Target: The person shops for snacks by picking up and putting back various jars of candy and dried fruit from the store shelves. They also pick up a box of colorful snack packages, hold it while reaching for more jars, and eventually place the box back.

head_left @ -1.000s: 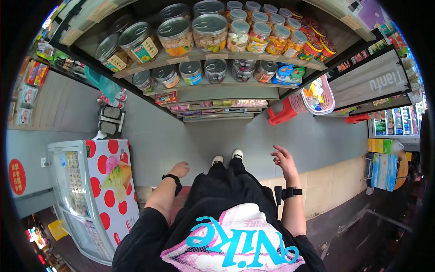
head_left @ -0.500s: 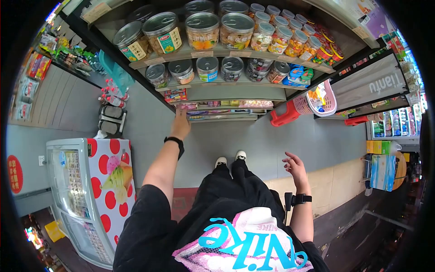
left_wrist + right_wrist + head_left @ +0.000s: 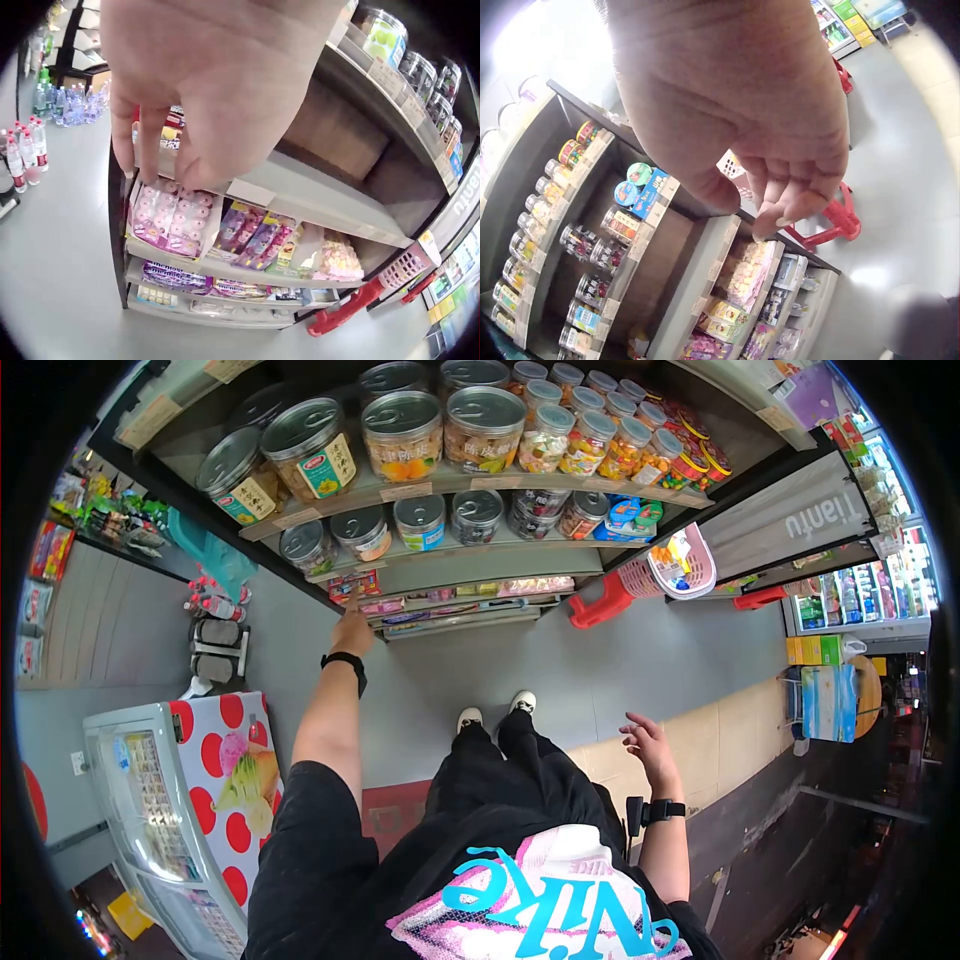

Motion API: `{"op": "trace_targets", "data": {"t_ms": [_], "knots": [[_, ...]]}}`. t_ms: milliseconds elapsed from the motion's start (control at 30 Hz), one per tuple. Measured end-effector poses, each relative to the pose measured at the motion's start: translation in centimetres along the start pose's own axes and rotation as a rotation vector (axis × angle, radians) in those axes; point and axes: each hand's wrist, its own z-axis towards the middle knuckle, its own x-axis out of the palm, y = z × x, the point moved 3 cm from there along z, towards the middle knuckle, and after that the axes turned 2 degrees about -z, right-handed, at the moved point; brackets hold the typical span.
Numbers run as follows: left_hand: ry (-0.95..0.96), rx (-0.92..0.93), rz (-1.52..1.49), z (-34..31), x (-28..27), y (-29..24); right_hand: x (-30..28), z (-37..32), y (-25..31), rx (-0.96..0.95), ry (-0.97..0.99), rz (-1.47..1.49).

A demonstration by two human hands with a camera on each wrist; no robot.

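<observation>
My left hand (image 3: pixel 352 632) reaches toward the left end of the lower shelves, its fingertips close to a red box (image 3: pixel 352 584). In the left wrist view the same hand (image 3: pixel 217 90) has its fingers stretched downward. They overlap a tray of pink round sweets (image 3: pixel 171 221), and part of a red and yellow packet (image 3: pixel 172 135) shows behind them. My right hand (image 3: pixel 652 748) hangs away from the shelves with loosely bent fingers and nothing in it. The right wrist view shows this hand (image 3: pixel 735 112) in front of the shelving.
Large lidded jars (image 3: pixel 402 435) and smaller jars (image 3: pixel 590 445) fill the upper shelves. A pink basket (image 3: pixel 685 565) on a red stand (image 3: pixel 601 605) is at the right end. An ice cream freezer (image 3: pixel 150 810) stands at left. Several bottles (image 3: pixel 28 154) are on the floor.
My left hand has gone from beside my body out to the lower shelves, now at the red box. The right hand stays raised nearby. The head view has shifted slightly.
</observation>
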Motion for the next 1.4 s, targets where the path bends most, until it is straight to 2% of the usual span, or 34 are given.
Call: {"op": "trace_targets", "data": {"t_ms": [67, 267, 333, 433, 533, 600, 633, 667, 700, 733, 767, 800, 867, 933, 967, 1033, 1100, 1167, 1200, 1233, 1267, 1300, 1367, 1400], "knots": [[0.094, -0.005, 0.06, -0.1, -0.5, 0.0, 0.0, 0.3, 0.0, 0.003, -0.002, 0.006], [0.111, -0.062, 0.069, -0.5, -2.0, -2.2, -0.6, 1.9, 0.5, -0.031, 0.029, 0.01], [0.066, -0.026, 0.028, -1.2, -2.5, -3.1, -0.7, 2.5, 1.1, -0.026, 0.031, 0.008], [-0.193, -0.016, -0.162, -2.1, -2.2, -3.2, -1.3, 3.8, 1.5, -0.025, 0.05, 0.007], [-0.246, 0.077, -0.19, -6.3, -0.7, -5.3, -2.3, 5.4, 2.3, -0.034, 0.077, 0.005], [-0.098, 0.061, -0.189, -8.5, 3.7, -4.7, -3.3, 6.9, 2.9, -0.038, 0.089, -0.001], [0.043, 0.057, -0.203, -9.7, 7.2, -3.4, -3.9, 8.0, 2.9, -0.037, 0.096, 0.003], [0.307, 0.019, -0.126, -10.6, 11.3, -1.7, -4.5, 9.1, 3.0, -0.037, 0.103, 0.007], [0.555, -0.065, -0.145, -12.9, 11.2, -3.0, -5.2, 10.1, 3.4, -0.042, 0.102, 0.01], [0.64, -0.034, -0.119, -14.8, 14.9, -1.7, -5.8, 11.1, 4.0, -0.052, 0.114, -0.005], [0.845, 0.056, -0.01, -16.3, 16.5, -2.2, -6.6, 12.2, 4.6, -0.064, 0.128, -0.02], [0.956, 0.029, -0.014, -18.0, 17.1, -3.0, -7.5, 13.5, 5.2, -0.072, 0.13, -0.017], [0.876, -0.178, -0.089, -20.7, 17.3, -4.6, -9.1, 16.3, 6.2, -0.1, 0.133, -0.042], [0.673, -0.296, -0.237, -22.2, 17.7, -5.6, -10.9, 19.8, 7.1, -0.131, 0.142, -0.007], [0.672, -0.31, -0.228, -22.4, 18.1, -6.0, -11.6, 21.5, 7.6, -0.156, 0.141, 0.018], [0.549, -0.404, -0.405, -22.4, 18.8, -7.1, -13.2, 24.8, 8.7, -0.191, 0.115, 0.002], [0.515, -0.425, -0.42, -21.6, 15.6, -11.3, -14.8, 29.3, 9.4, -0.229, 0.087, -0.02], [0.411, -0.4, -0.404, -20.0, 13.1, -14.9, -16.6, 35.2, 8.8, -0.376, -0.068, -0.164], [0.412, -0.412, -0.396, -19.3, 12.1, -16.4, -17.1, 37.4, 9.1, -0.369, -0.056, -0.161], [0.361, -0.36, -0.411, -18.4, 10.7, -18.4, -17.7, 39.3, 9.5, -0.39, -0.167, -0.221], [0.312, -0.306, -0.423, -17.8, 9.8, -19.9, -18.2, 40.4, 10.1, -0.408, -0.278, -0.28], [0.317, -0.315, -0.413, -17.4, 9.3, -21.0, -18.4, 41.3, 10.4, -0.397, -0.268, -0.276], [0.282, -0.265, -0.463, -16.4, 8.4, -22.9, -18.9, 41.3, 12.5, -0.365, -0.409, -0.44], [0.282, -0.269, -0.456, -16.2, 7.9, -23.7, -19.2, 42.1, 12.6, -0.361, -0.404, -0.436]]}}
